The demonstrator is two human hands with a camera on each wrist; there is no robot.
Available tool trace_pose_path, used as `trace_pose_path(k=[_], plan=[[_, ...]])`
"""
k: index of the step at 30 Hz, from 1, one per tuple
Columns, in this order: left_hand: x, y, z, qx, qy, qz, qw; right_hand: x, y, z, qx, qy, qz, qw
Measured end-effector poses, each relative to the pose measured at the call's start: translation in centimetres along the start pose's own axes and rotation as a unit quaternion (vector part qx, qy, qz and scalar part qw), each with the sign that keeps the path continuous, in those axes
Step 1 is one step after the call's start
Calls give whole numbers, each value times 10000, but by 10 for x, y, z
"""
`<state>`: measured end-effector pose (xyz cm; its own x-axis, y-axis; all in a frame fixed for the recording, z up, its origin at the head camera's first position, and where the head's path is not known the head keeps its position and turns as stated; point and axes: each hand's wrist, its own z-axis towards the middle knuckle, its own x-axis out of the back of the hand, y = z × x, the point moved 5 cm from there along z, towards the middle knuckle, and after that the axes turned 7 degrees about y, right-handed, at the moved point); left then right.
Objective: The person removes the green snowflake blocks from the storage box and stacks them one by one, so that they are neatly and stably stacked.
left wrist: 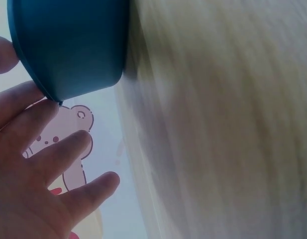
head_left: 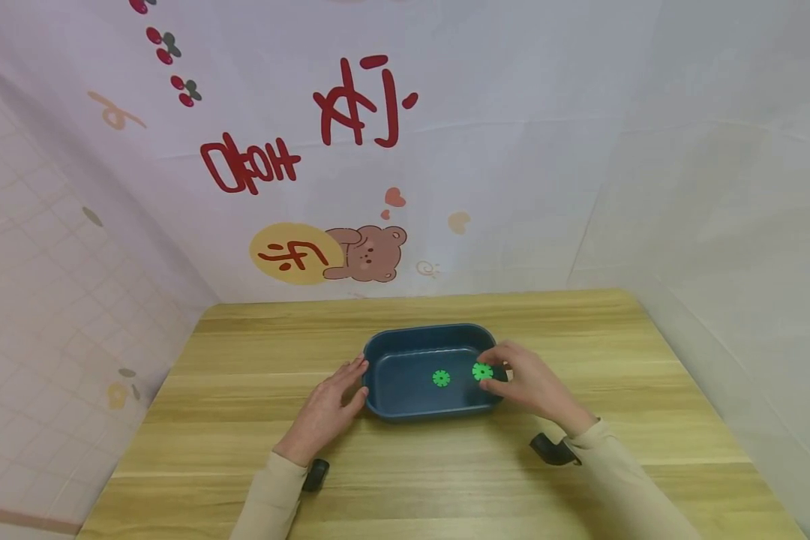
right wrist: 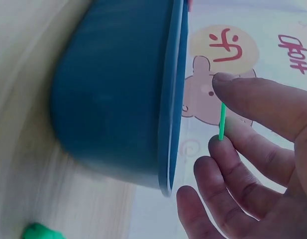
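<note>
A dark blue oblong basin [head_left: 405,382] stands on the wooden table, with one green notched plastic disc [head_left: 442,378] lying on its bottom. Over the basin's right end, my right hand [head_left: 529,381] pinches a second green disc [head_left: 482,372] between thumb and fingertips. The right wrist view shows this held disc [right wrist: 222,122] edge-on, beyond the basin's rim. At the basin's left end is my left hand [head_left: 327,409], its thumb and fingertips touching the rim. In the left wrist view the left hand's fingers [left wrist: 68,152] are spread and fairly straight, gripping nothing.
A green lump [right wrist: 41,232] shows on the table at the corner of the right wrist view. Black wrist devices [head_left: 552,448] sit under both forearms. White printed sheets [head_left: 513,187] rise behind and beside the wooden table [head_left: 418,480].
</note>
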<state>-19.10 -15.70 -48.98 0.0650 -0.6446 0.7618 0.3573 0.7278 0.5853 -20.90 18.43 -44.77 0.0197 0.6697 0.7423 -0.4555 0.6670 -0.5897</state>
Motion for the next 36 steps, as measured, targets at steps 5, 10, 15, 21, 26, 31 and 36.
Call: trace_pose_path(k=[5, 10, 15, 21, 26, 31, 36], plan=[[0, 1, 0, -9, 17, -3, 10000, 7, 3, -5, -30, 112, 36, 9999], [1, 2, 0, 29, 14, -6, 10000, 12, 6, -10, -118, 96, 61, 9999], [0, 2, 0, 36, 17, -1, 10000, 17, 10, -14, -131, 144, 50, 9998], [0, 1, 0, -4, 42, 2, 10000, 23, 16, -20, -146, 250, 51, 9996], [-1, 0, 1, -24, 45, 23, 10000, 28, 21, -25, -124, 382, -8, 9992], [-1, -1, 1, -21, 23, 17, 10000, 34, 26, -31, -163, 474, -115, 9987], [-1, -1, 1, -47, 39, 43, 10000, 38, 34, -36, -283, 448, -98, 9985]])
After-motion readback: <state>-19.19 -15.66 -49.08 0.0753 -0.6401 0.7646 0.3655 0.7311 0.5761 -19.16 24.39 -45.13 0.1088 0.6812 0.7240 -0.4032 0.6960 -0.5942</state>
